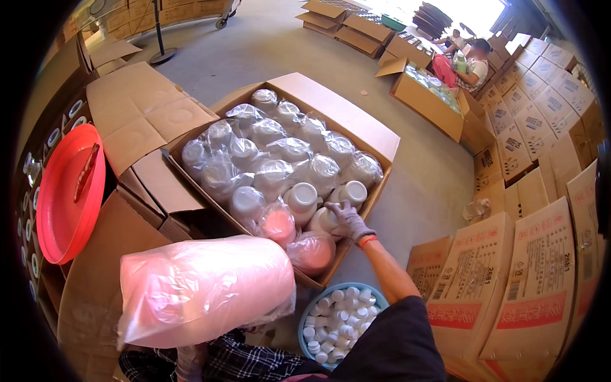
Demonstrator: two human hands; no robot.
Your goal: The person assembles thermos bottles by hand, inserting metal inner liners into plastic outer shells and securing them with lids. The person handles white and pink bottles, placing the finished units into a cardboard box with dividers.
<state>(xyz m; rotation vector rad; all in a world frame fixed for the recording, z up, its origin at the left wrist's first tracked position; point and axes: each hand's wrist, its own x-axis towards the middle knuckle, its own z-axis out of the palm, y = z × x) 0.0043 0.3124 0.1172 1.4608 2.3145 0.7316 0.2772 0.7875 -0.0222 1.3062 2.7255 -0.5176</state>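
Note:
My right hand, in a grey glove with a red band at the wrist, reaches into an open carton. Its fingers are closed around a white plastic container near the carton's front right corner. Rows of similar containers in clear plastic bags fill the carton, and two pink bagged ones sit at the near edge. A large pink cylindrical bundle in clear plastic lies across the lower left, over my lap. My gloved left hand is beneath it, fingers mostly hidden.
A blue basin of white caps stands below the carton. At left, a red round tray leans over boxes of containers. Stacked cartons line the right side. Two people sit by open boxes at the far right.

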